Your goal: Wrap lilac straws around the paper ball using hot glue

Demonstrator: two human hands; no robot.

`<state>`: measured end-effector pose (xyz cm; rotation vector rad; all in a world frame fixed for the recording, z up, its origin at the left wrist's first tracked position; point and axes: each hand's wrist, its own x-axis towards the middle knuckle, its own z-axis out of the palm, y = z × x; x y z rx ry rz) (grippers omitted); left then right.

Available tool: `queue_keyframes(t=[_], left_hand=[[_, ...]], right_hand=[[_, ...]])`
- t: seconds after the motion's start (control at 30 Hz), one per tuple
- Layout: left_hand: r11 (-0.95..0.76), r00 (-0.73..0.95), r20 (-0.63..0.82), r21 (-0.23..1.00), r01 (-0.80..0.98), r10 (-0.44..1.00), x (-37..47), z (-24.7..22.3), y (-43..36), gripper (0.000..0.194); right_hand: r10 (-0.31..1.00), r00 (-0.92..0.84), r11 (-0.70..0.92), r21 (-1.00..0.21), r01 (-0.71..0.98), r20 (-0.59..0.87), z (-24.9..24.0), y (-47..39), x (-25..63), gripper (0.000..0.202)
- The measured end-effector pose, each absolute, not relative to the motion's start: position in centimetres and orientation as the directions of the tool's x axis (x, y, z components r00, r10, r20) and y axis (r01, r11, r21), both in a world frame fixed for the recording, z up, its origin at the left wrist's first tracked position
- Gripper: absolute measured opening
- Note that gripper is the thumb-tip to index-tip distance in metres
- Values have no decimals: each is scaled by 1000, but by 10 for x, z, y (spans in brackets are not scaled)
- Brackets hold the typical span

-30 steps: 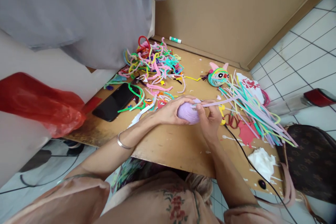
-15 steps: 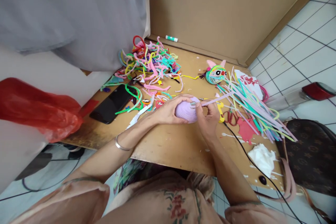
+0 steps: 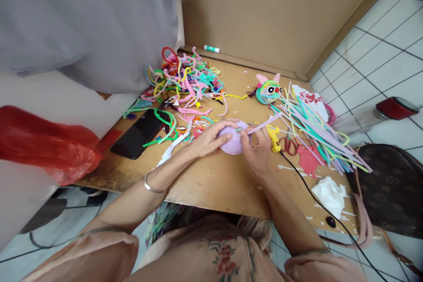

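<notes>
A round lilac ball (image 3: 232, 143), its surface in wound rings with a small grey-white spot near the top, sits between my hands over the table. My left hand (image 3: 211, 138) is wrapped round its left side, with the thumb across the front. On the right, my right hand (image 3: 256, 145) presses thumb and fingers at the grey-white spot and pinches a lilac pipe cleaner (image 3: 269, 121). That strip's far end points up to the right, towards a bundle of pastel pipe cleaners (image 3: 317, 128).
Behind lies a tangled heap of pipe cleaners (image 3: 185, 77); a black phone (image 3: 137, 134) is at left. To the right are a decorated ball with pink ears (image 3: 269, 91), a yellow glue gun (image 3: 274, 138), red scissors (image 3: 288, 146), crumpled tissue (image 3: 329, 196) and a brown bag (image 3: 386, 189).
The lilac ball has tilted, so more of its ringed face shows. My left thumb now lies across its front. The whole view has shifted slightly.
</notes>
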<state>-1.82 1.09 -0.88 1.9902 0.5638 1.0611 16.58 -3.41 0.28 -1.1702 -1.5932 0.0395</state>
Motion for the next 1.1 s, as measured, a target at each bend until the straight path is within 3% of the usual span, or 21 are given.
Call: queue_keyframes(t=[0.3, 0.57, 1.1], left_hand=[[-538, 489, 488, 842, -45, 723, -12, -14, 12, 32], [-354, 410, 390, 921, -163, 825, -5, -12, 8, 28], [-293, 376, 322, 947, -134, 869, -6, -10, 6, 22]], right_hand=[[667, 64, 527, -530, 664, 742, 1, -35, 166, 10], [661, 49, 545, -523, 655, 749, -1, -35, 164, 8], [693, 30, 546, -552, 631, 720, 0, -39, 162, 9]])
